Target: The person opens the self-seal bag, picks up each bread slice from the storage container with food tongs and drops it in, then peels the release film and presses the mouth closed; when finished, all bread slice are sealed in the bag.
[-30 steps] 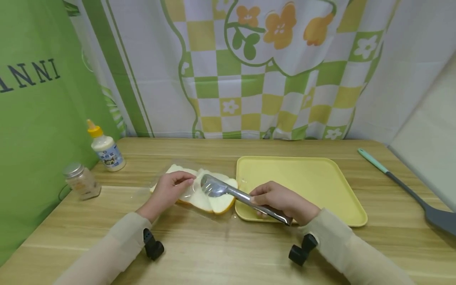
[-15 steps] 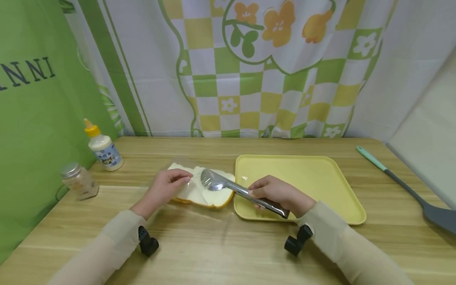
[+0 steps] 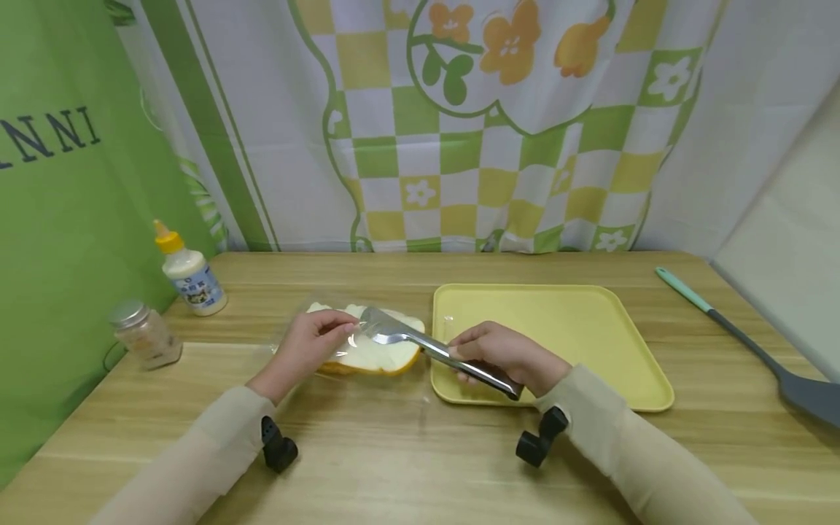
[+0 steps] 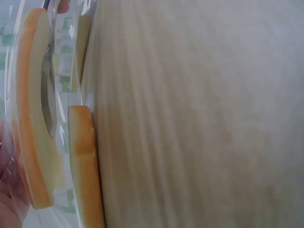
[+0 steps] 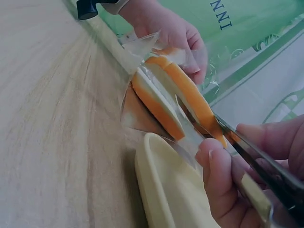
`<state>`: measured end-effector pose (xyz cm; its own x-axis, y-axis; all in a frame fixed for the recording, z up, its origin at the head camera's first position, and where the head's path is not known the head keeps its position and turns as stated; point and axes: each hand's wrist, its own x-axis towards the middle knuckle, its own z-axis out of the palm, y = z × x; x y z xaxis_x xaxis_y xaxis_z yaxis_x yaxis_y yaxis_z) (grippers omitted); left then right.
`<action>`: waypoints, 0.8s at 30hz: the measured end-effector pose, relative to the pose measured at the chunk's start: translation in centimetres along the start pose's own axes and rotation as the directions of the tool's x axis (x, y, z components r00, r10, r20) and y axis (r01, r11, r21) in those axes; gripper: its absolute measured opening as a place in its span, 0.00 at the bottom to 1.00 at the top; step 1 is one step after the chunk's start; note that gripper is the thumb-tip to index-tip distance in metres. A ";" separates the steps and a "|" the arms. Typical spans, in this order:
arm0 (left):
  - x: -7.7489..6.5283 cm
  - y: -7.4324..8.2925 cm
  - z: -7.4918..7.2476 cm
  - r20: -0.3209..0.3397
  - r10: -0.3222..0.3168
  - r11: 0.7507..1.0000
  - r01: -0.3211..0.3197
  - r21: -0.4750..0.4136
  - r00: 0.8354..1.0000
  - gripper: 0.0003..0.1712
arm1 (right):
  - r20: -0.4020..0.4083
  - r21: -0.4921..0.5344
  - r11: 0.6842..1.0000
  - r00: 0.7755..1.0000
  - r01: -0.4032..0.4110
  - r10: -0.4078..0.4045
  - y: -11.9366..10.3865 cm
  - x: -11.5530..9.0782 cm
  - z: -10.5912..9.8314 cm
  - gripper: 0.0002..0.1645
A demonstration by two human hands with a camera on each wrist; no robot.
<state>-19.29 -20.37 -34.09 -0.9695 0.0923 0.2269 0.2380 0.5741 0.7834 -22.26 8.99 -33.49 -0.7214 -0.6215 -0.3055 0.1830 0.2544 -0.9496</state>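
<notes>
My right hand grips metal tongs by the handle, above the tray's left edge. Their ends sit on either side of the upper bread slice, one end under it. In the right wrist view that slice stands apart from the lower slice, with a gap between them. Both slices are white with orange-brown crust and lie within a clear plastic bag. My left hand pinches the bag film between thumb and fingers at the left of the bread. The left wrist view also shows the raised slice through the film.
A yellow tray lies right of the bread. Further right is a spatula with a mint handle. At the left stand a squeeze bottle with yellow cap and a glass jar. A curtain hangs behind the table.
The tongs, first lying over the bread, now have one end beneath the upper slice, which has risen from the lower one. My right hand has shifted slightly left.
</notes>
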 end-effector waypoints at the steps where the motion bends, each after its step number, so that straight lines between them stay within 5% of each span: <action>1: 0.0 0.0 0.0 -0.004 0.001 1.000 -0.001 0.003 1.000 0.10 | 0.004 0.013 1.000 1.000 0.001 -0.001 0.1 0.1 0.0 0.19; 14: 0.0 0.2 0.4 -0.096 0.049 0.998 -0.052 -0.025 0.994 0.08 | -0.067 -0.027 1.000 0.998 -0.007 0.005 -0.4 2.1 2.0 0.21; 24: 0.1 0.7 1.3 -0.090 0.054 0.990 -0.065 -0.124 0.994 0.07 | -0.091 0.011 0.999 0.995 -0.030 0.031 -1.0 3.7 3.9 0.23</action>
<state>-19.30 -18.91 -34.23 -0.9461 0.0493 0.3202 0.3059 0.4614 0.8328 -22.49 3.50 -33.96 -0.7730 -0.5436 -0.3270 0.2116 0.2650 -0.9407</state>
